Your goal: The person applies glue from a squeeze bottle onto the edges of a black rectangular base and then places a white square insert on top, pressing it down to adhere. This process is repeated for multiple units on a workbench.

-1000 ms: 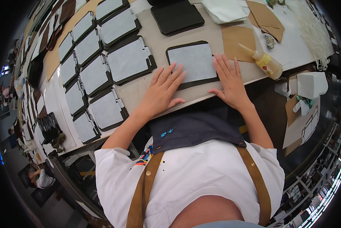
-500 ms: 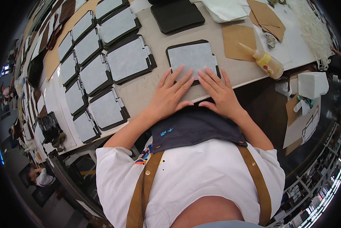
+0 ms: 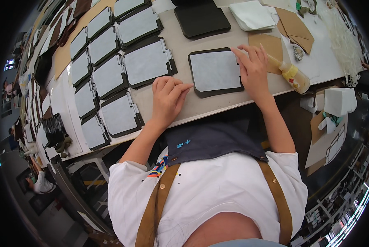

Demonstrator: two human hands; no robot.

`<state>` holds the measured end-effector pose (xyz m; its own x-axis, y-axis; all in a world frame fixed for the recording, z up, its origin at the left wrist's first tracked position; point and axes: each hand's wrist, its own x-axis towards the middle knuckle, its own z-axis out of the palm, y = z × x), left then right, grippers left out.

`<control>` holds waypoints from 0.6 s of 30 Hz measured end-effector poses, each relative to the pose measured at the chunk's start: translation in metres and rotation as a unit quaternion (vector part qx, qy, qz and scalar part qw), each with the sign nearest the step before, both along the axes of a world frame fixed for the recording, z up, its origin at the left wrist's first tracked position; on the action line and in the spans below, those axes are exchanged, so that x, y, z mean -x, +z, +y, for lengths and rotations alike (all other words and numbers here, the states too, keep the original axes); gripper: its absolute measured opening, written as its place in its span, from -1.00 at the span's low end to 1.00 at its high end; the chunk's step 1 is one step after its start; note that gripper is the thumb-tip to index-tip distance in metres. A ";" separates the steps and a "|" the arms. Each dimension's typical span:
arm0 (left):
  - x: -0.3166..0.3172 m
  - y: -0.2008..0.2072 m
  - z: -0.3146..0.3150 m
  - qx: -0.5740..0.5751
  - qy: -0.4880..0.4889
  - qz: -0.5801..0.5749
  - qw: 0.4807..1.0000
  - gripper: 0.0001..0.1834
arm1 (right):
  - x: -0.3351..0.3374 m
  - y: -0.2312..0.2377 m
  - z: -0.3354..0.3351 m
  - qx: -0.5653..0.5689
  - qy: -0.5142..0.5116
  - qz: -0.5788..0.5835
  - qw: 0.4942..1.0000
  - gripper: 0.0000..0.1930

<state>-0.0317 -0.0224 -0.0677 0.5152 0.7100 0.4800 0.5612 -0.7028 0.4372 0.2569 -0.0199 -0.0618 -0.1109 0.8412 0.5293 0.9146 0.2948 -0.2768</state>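
In front of me on the table lies a black panel with a pale grey-white sheet [image 3: 215,71] on its face. My left hand [image 3: 168,96] is at the panel's left side, fingers curled, thumb and forefinger drawn together near its edge. Over the upper right corner is my right hand [image 3: 253,68], its thumb and forefinger close together and the other fingers bent. Whether either pinch holds anything is too small to see. Part of the panel's right edge is hidden behind the right hand.
Several similar panels [image 3: 146,61] lie in rows at the left. A stack of plain black pieces [image 3: 203,19] stands beyond the panel. At right are white sheets [image 3: 252,15], brown card [image 3: 295,25], a yellowish squeeze bottle [image 3: 295,77] and the table's near edge.
Both hands lay flat with fingers spread on the panel's near part. They have lifted and parted, the left to the left side, the right to the upper right corner, with fingers drawn in.
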 end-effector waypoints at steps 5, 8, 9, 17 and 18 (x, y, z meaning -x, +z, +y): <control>0.001 0.004 0.000 0.011 0.043 -0.039 0.998 -0.87 | -0.007 -0.010 0.031 0.001 -0.019 -0.041 0.999 -0.82; 0.004 0.002 0.001 0.013 0.056 -0.052 0.997 -0.87 | -0.004 -0.011 0.032 0.001 -0.020 -0.056 0.998 -0.86; 0.004 0.002 0.002 0.014 0.057 -0.056 0.997 -0.87 | -0.001 -0.011 0.033 -0.002 -0.021 -0.060 0.998 -0.88; -0.011 0.006 0.025 0.088 0.070 -0.063 0.992 -0.77 | 0.007 0.003 0.026 -0.078 -0.008 -0.068 0.995 -0.87; -0.017 0.006 0.029 0.089 0.088 -0.089 0.988 -0.74 | 0.007 0.007 0.022 -0.094 0.006 -0.041 0.995 -0.87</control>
<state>-0.0146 0.0064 -0.0622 0.2948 0.8624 0.4116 0.5707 -0.5044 0.6479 0.2502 0.0024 -0.0547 -0.1701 0.7270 0.6653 0.9281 0.3450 -0.1398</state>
